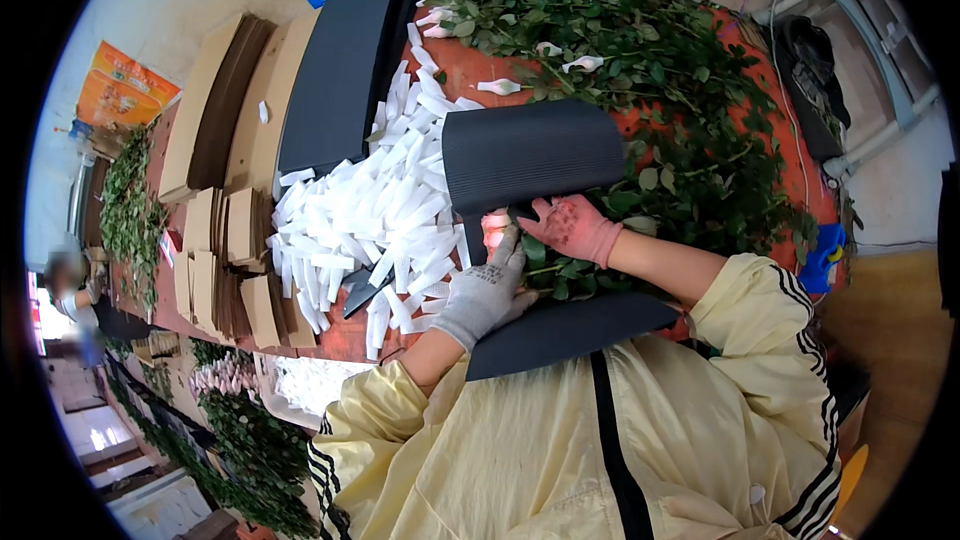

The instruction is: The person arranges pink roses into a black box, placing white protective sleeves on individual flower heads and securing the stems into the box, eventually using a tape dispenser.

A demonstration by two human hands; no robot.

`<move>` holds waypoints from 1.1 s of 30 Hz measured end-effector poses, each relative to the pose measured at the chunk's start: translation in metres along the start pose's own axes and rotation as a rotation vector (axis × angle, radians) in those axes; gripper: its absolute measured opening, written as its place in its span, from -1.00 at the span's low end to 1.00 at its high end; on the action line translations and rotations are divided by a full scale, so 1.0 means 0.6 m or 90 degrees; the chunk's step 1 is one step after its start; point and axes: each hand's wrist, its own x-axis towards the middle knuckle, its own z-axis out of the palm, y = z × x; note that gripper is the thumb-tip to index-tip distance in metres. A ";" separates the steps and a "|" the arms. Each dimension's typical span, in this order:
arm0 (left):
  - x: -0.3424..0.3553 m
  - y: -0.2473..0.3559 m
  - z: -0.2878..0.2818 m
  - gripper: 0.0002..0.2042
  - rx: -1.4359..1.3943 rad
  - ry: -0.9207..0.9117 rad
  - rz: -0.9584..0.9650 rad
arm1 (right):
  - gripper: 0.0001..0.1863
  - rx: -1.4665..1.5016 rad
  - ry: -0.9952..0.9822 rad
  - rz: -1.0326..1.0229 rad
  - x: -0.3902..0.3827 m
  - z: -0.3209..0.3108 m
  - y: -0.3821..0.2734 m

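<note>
"Where are the roses?"
"I have the pink roses [494, 227] at my gray-gloved left hand [488, 290], fingers touching them; grip, I can't tell."
"And the other?"
"Pink-gloved right hand [570, 227], fingers bent near the black ribbed sheet [535, 152]; closure unclear. White strips [370, 210] heap leftward."

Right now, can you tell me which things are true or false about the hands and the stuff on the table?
1. The left hand wears a grey glove. True.
2. The right hand is bare. False: the right hand wears a pinkish glove.
3. A pale pink rose is at the left hand's fingers. True.
4. The white strips stand in neat rows. False: the white strips lie in a jumbled pile.
5. The table is reddish. True.
</note>
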 end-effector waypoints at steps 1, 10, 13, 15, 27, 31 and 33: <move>0.000 -0.001 0.002 -0.22 -0.016 -0.003 -0.003 | -0.63 0.007 -0.011 -0.006 0.002 0.000 -0.001; 0.019 -0.081 -0.043 -0.64 -0.265 0.060 0.150 | -0.63 0.128 -0.127 0.008 0.007 -0.128 0.006; 0.014 -0.094 -0.066 -0.72 -0.138 0.148 0.186 | -0.64 0.160 0.159 0.094 -0.026 -0.193 0.037; 0.008 -0.088 -0.067 -0.63 -0.110 0.262 0.245 | -0.67 0.232 0.363 0.193 -0.022 -0.201 0.091; -0.059 -0.082 -0.061 -0.37 -0.126 0.461 0.251 | -0.22 1.026 0.382 0.448 -0.043 -0.184 0.203; -0.081 -0.061 -0.074 -0.30 -0.342 0.593 0.169 | -0.27 0.933 0.071 0.323 -0.138 -0.259 0.198; -0.080 -0.054 -0.072 -0.38 -0.266 0.310 0.160 | -0.37 0.850 -0.234 0.070 -0.152 -0.283 0.207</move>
